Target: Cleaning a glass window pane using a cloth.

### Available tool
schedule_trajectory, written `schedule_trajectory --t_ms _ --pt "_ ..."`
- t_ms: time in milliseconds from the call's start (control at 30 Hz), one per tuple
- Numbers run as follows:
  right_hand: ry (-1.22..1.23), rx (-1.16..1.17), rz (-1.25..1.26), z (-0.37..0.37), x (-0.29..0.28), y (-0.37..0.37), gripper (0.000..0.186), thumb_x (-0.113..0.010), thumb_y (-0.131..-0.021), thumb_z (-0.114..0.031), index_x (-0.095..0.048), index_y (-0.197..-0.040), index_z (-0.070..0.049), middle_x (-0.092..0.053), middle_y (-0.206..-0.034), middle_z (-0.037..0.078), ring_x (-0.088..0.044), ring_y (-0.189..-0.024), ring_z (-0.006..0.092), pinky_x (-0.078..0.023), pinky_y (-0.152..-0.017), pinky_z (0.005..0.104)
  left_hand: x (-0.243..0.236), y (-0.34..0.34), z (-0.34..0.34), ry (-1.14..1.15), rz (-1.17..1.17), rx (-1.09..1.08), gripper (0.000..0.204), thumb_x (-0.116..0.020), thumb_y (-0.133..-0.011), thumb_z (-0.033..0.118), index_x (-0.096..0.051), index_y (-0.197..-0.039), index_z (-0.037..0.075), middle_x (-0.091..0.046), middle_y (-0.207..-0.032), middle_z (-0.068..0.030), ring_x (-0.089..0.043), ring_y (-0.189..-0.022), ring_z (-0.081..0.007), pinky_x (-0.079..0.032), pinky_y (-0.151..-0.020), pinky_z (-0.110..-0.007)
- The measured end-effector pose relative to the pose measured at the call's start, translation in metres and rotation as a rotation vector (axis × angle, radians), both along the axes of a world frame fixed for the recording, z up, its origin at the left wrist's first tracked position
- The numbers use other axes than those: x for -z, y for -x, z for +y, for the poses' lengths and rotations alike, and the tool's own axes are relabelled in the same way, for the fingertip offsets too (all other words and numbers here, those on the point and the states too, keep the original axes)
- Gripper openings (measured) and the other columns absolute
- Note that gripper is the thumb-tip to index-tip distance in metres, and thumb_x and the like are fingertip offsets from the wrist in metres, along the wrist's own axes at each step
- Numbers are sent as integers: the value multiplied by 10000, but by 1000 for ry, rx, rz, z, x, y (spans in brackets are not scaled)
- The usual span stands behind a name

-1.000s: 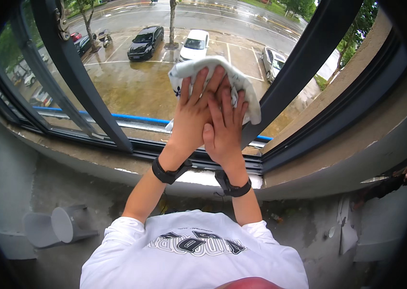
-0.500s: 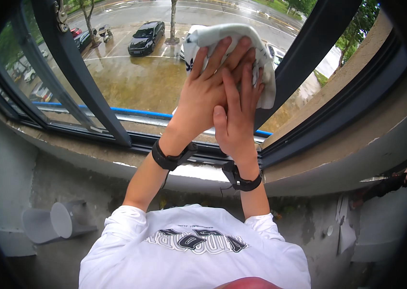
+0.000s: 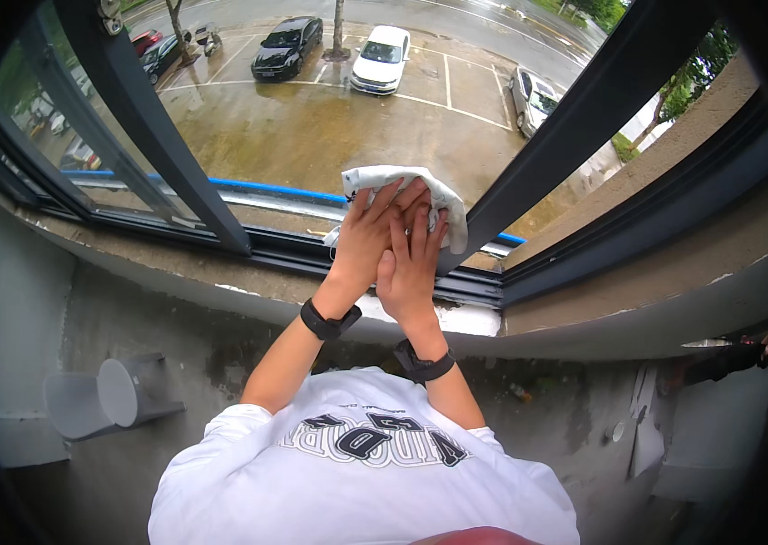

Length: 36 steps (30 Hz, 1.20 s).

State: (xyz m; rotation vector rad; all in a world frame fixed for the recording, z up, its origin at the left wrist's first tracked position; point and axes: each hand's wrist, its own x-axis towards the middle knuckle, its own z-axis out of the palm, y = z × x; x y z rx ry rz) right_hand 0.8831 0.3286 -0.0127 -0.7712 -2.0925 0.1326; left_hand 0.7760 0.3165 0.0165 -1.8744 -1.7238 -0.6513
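Note:
A crumpled white cloth [image 3: 386,176] is pressed flat against the window glass [image 3: 311,127], low on the pane just above the bottom rail. My left hand [image 3: 361,243] lies on it with fingers spread upward. My right hand [image 3: 409,268] sits beside it, partly overlapping, and also presses the cloth. A fold of the cloth hangs out past my right fingers beside the slanting dark mullion [image 3: 565,136]. Both wrists wear dark bands. Most of the cloth is hidden under my hands.
A second dark mullion [image 3: 161,136] crosses the pane to the left. A rough concrete sill [image 3: 175,272] runs below the frame. A grey pipe stub [image 3: 120,392] juts from the wall lower left. Parked cars [image 3: 382,56] stand far below outside.
Both hands slid the cloth up and to the right on the glass, then down to the lower part of the pane near the bottom rail.

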Motion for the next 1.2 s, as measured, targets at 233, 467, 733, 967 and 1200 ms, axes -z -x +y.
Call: schedule_trajectory --t_ms 233,467,733,967,1200 --pt "0 -86 -124 -13 -34 20 518 -383 -930 -183 -412 -1443 -120 -196 -1570 157 -95 -1425 488 -76 -1141 598 -3 19 -14 -51 -154 -96 514 -483 -898 331 -479 -1378 148 -322 -1532 -19 -257 -1417 -286 -169 -1151 -532" --pt "-24 -206 -224 -28 -53 72 566 -458 -868 -186 -431 -1434 -185 -348 -1521 75 -222 -1432 368 -200 -1116 571 7 68 -31 -213 -373 -186 717 -487 -922 437 -320 -1438 -32 -191 -1541 -233 -113 -1439 -440 -127 -1145 -599" --pt "-9 -363 -266 -46 -36 120 621 -499 -848 -150 -374 -1456 -149 -375 -1486 94 -250 -1419 345 -270 -1111 509 45 117 -61 -235 -621 -211 887 -547 -905 448 -89 -1506 -17 -71 -1556 -264 -60 -1446 -429 -146 -1174 -512" --pt "132 -362 -181 -44 -42 95 599 -437 -865 -137 -372 -1460 -135 -329 -1518 113 -258 -1421 335 -153 -1142 566 10 88 -69 -68 -621 -179 834 -505 -935 382 -64 -1496 -50 -53 -1554 -280 -38 -1451 -422 -115 -1182 -495" --pt "127 -185 -63 -25 -56 15 578 -416 -884 -156 -370 -1459 -122 -289 -1532 154 -248 -1415 375 -140 -1143 578 -14 9 -18 -123 -366 -101 755 -495 -928 370 -198 -1469 -66 -146 -1534 -289 -100 -1429 -473 -130 -1144 -592"
